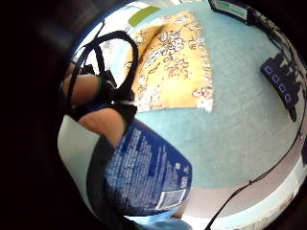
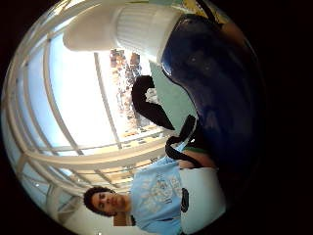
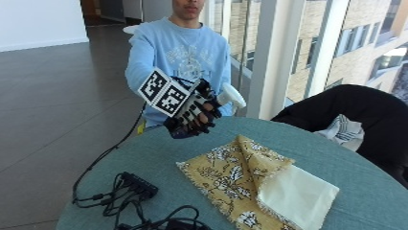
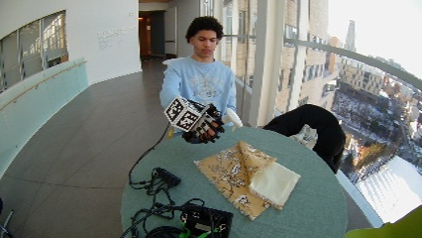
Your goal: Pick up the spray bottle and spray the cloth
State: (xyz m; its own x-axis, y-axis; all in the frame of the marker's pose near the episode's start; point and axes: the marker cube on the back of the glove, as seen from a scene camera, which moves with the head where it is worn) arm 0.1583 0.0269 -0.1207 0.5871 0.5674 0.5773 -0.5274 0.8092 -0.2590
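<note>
The person's gloved right hand [image 3: 194,114] is raised above the far edge of the round table [image 3: 331,158] and grips a dark blue spray bottle [image 3: 185,129] with a white spray head [image 3: 231,96]. The bottle's printed blue label [image 1: 144,172] fills the little finger side palm view, and its white collar [image 2: 142,29] and blue body [image 2: 215,88] fill the thumb side view. A yellow floral cloth [image 3: 245,184] lies on the table below and in front of the hand, one corner folded over to show its pale underside [image 3: 296,194]. The nozzle points sideways, toward the window.
A black power strip [image 3: 137,186] with tangled cables [image 3: 153,220] lies at the table's near left. A black jacket over a chair [image 3: 354,112] stands at the far right. A white window pillar [image 3: 271,57] rises behind the table.
</note>
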